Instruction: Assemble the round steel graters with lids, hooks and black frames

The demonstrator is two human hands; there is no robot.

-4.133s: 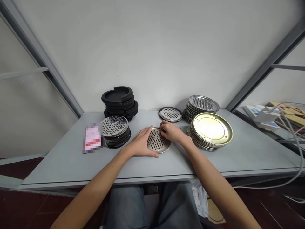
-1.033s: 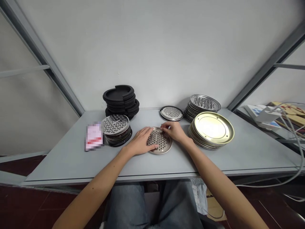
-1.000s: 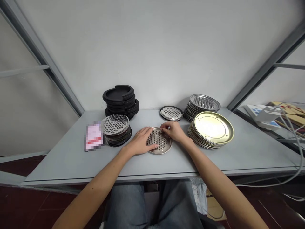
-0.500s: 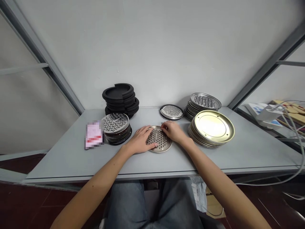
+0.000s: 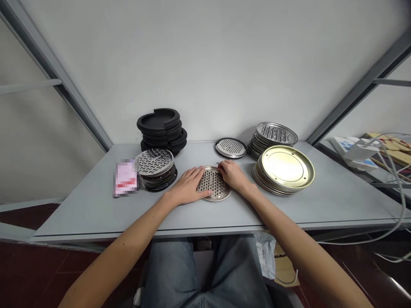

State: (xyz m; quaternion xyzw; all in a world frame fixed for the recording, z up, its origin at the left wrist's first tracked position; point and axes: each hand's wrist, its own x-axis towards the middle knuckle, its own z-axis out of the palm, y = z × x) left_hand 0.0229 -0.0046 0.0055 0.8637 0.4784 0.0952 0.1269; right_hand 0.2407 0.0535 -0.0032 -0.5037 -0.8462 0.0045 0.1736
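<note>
A round perforated metal disc (image 5: 214, 185) lies flat on the grey table (image 5: 96, 209) in front of me. My left hand (image 5: 188, 188) rests on its left side with the fingers stretched flat over the holes. My right hand (image 5: 231, 174) is at the disc's far right rim, fingers curled and pinching at the edge; what they grip is too small to make out.
A stack of gold-coloured metal plates (image 5: 285, 169) sits to the right, with a stack of perforated discs (image 5: 274, 136) behind it. A single black-rimmed disc (image 5: 230, 147) lies at the back. Black rubber rings (image 5: 162, 130) and assembled discs (image 5: 156, 167) stand left, beside a pink packet (image 5: 125, 177).
Both hands have stayed on the disc; my left fingers spread further over it. The view has tilted slightly, so everything sits a little higher in frame.
</note>
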